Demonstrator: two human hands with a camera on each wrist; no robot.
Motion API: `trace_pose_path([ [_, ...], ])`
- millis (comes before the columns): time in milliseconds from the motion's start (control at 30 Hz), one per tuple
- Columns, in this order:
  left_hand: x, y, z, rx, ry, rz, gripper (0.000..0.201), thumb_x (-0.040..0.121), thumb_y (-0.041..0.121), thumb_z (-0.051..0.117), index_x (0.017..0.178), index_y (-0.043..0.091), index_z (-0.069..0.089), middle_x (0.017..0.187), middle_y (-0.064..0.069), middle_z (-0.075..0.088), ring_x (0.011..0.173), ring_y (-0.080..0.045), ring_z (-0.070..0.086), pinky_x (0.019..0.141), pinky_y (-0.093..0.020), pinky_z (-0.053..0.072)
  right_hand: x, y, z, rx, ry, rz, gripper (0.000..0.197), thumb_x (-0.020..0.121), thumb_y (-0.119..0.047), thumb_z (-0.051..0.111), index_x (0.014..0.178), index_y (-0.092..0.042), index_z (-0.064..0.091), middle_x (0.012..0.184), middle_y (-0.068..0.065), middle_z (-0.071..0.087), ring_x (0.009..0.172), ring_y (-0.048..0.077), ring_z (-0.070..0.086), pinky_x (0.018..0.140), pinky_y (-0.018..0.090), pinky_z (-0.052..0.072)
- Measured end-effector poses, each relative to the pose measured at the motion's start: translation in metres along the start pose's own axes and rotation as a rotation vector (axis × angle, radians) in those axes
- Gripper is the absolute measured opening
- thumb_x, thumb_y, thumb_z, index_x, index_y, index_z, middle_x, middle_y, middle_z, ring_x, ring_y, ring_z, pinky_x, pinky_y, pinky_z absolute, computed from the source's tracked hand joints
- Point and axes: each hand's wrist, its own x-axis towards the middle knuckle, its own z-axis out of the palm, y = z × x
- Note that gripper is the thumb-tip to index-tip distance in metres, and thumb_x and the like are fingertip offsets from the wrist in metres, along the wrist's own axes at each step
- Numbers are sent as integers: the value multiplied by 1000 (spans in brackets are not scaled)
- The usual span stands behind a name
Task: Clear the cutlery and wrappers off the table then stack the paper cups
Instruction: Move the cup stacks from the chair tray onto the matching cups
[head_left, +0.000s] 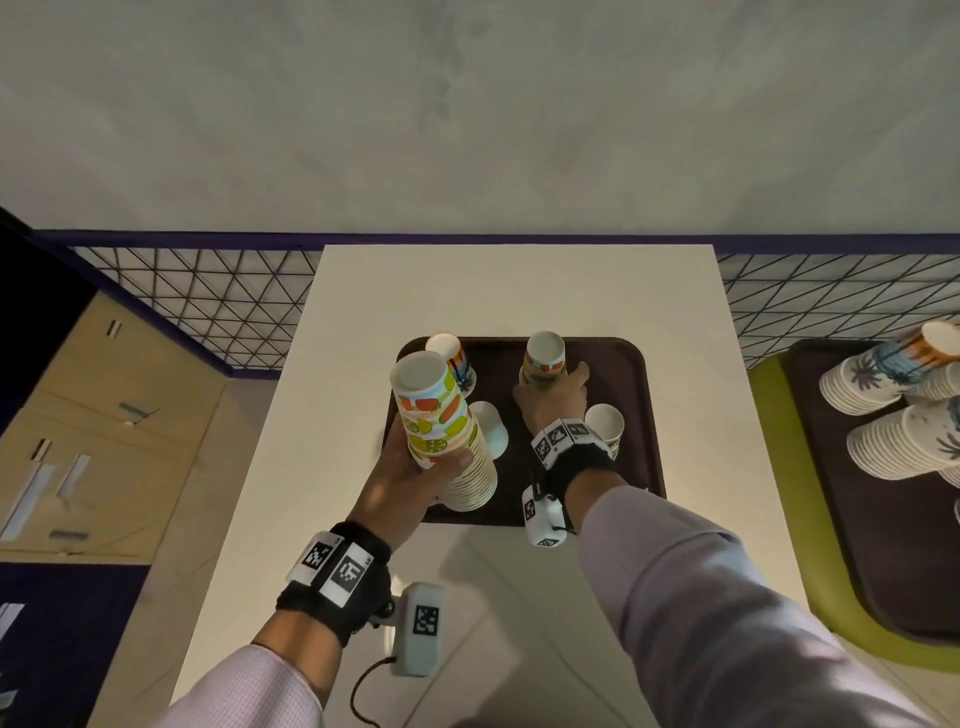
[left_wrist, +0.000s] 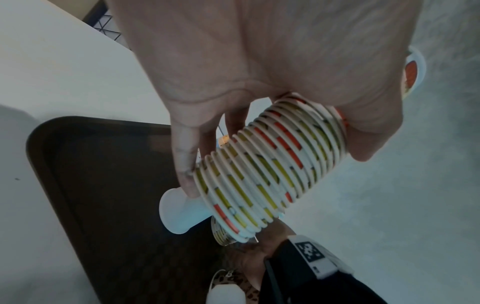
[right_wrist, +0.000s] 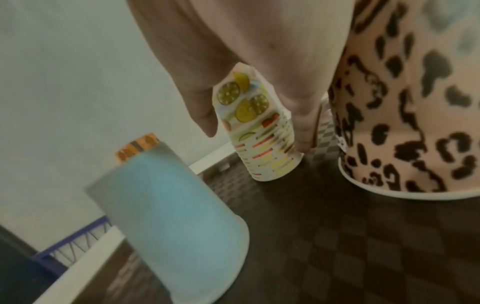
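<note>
My left hand (head_left: 415, 480) grips a tall stack of upturned fruit-print paper cups (head_left: 441, 431) and holds it tilted above the brown tray (head_left: 631, 415); in the left wrist view the fingers (left_wrist: 184, 164) wrap the ribbed stack (left_wrist: 272, 170). My right hand (head_left: 553, 389) reaches to the tray's far side, with thumb and fingers round a shorter fruit-print stack (head_left: 543, 358) that stands on the tray (right_wrist: 324, 236); the right wrist view shows this shorter stack (right_wrist: 262, 133). Single upturned cups stand on the tray: a pale blue one (head_left: 491, 426), a leopard-print one (head_left: 605, 428) and an orange palm-print one (head_left: 451, 354).
The tray lies on a white table (head_left: 337, 415). To the right, a second tray on a green seat (head_left: 779, 467) carries several cup stacks (head_left: 883, 395) lying on their sides. Cardboard boxes (head_left: 104, 415) sit left, and a wire-mesh rail (head_left: 208, 301) runs behind.
</note>
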Motion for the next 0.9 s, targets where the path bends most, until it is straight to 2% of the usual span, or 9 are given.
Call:
trace_pose_path([
  [167,-2,4,3,12,3,36,78,65,44,80,135,45,46,130,14,64,128,-17,58,103,-55,51,-41,5,-18,-4,-67,-115,106,84,-18,76,159,-7,1,154,20,41,138,37,46,110,45,42],
  [300,-6,8,5,28,-22,60,70,73,40,86,132,48,49,130,17,65,127,-14,59,101,-52,53,-86,9,-41,-51,-109,-315,68,93,-28,65,150,-15,31,134,9,61,115,26,62,99,40,52],
  [433,-11,15,11,21,-65,79,60,81,39,73,136,42,49,132,10,66,126,-20,61,98,-56,55,-125,8,-61,80,-256,-496,49,93,-54,53,135,-30,52,130,-6,63,119,12,61,102,40,52],
  [500,-14,21,14,39,-110,98,57,83,45,70,135,44,49,133,9,65,126,-19,62,98,-55,55,-141,3,-66,218,-407,-545,36,97,-52,49,132,-44,52,129,-15,62,122,4,59,102,33,52],
  [533,-16,23,17,52,-130,105,58,83,47,68,137,43,47,134,8,65,126,-18,62,99,-54,55,-146,1,-68,266,-482,-548,36,101,-48,48,137,-44,49,133,-15,61,126,3,57,104,31,50],
  [633,-19,28,21,107,-185,131,51,89,50,65,136,52,47,136,13,63,128,-13,60,104,-50,51,-152,0,-75,297,-608,-555,47,107,-38,44,153,-28,36,142,-8,59,132,4,54,106,23,46],
  [700,-22,30,21,140,-210,132,43,92,46,61,129,62,46,135,19,62,127,-6,59,105,-43,50,-155,-1,-81,303,-649,-554,49,106,-38,44,153,-28,36,140,-9,61,130,2,56,101,17,46],
  [800,-25,32,20,162,-238,128,42,93,45,53,131,59,42,132,27,62,126,1,57,102,-31,50,-157,0,-88,272,-664,-554,52,104,-41,50,152,-27,37,141,-7,61,133,10,56,110,35,45],
  [900,-23,32,22,101,-232,84,38,93,45,44,130,47,47,120,29,68,118,3,62,92,-20,54,-153,2,-92,172,-658,-577,61,97,-50,61,150,-30,37,138,-7,62,131,13,58,110,49,47],
])
